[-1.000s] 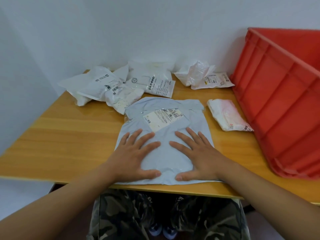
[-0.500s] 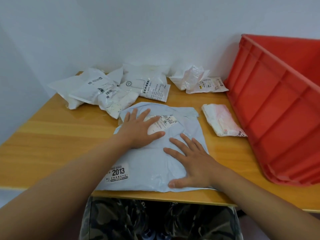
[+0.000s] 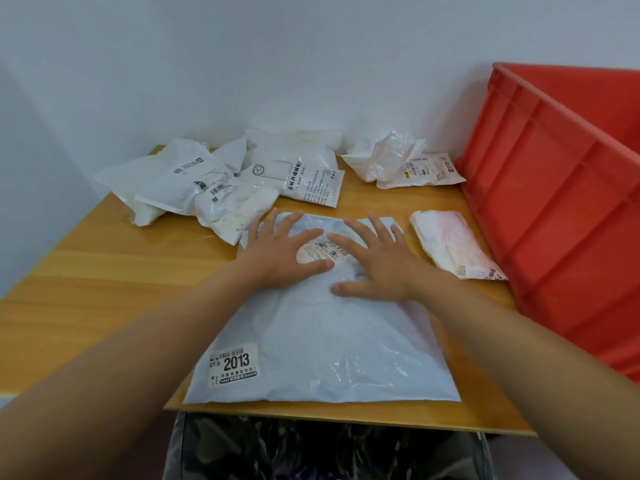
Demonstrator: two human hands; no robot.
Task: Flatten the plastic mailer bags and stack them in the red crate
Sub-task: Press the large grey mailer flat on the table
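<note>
A large pale grey mailer bag (image 3: 322,344) lies flat on the wooden table (image 3: 104,289), its near edge at the table's front. A "2013" sticker sits on its near left corner. My left hand (image 3: 282,251) and my right hand (image 3: 375,261) press flat on the bag's far half, fingers spread, either side of its shipping label. The red crate (image 3: 561,216) stands at the table's right end, its inside mostly out of view.
Several crumpled white mailers (image 3: 194,188) lie at the back left, and a flat printed one (image 3: 304,174) is beside them. A crumpled bag with a label (image 3: 401,161) sits at the back by the crate. A pinkish folded mailer (image 3: 453,244) lies between the grey bag and the crate.
Both hands have slid away from me along the grey bag, from its near half to its far half. The left hand went first, then the right followed.
</note>
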